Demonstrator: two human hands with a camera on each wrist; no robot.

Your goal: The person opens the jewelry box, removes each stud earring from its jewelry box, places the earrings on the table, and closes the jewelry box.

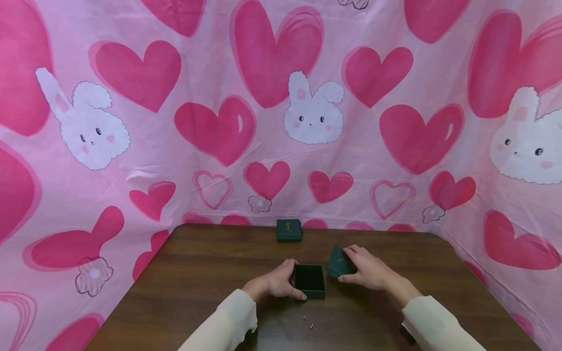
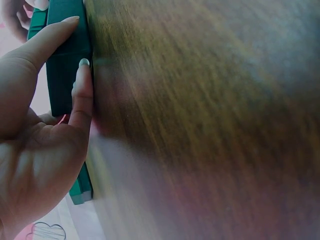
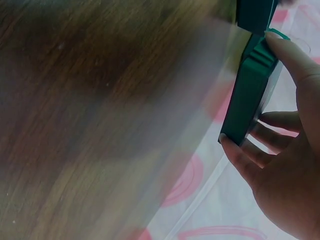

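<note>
Mark (image 1: 340,260) on lid (image 1: 337,267), perhaps lettering, illegible

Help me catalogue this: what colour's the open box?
The open box is dark green, clearest in head view.

Open green box (image 1: 315,294), matching lid (image 1: 340,263) just beside

Two boxes (image 1: 315,295), one lid (image 1: 341,262), two studs (image 1: 312,326)
</note>
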